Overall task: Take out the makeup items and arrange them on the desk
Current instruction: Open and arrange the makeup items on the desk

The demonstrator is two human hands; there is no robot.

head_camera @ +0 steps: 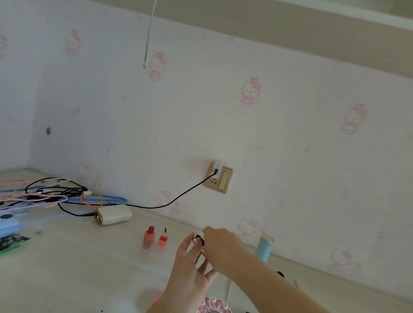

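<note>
Both hands meet just right of the two lip tints (155, 238) on the worktop (79, 274): left hand (189, 272) and right hand (220, 246) pinch one small dark-and-white item (198, 237).

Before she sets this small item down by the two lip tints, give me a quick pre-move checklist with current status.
1. Item held securely: ok. The left hand and right hand both pinch a small black-and-white item above the desk.
2. What the item is: cannot tell, too small and partly covered.
3. Lip tints stable: ok. The red lip tint and the orange lip tint stand upright side by side.
4. Free spot to the right of the tints: ok, bare desk shows there.
5. Blue tube out of the way: ok, upright near the wall behind the right forearm.
6. Black cable away from the spot: ok, it runs from the wall socket off to the left.
</note>
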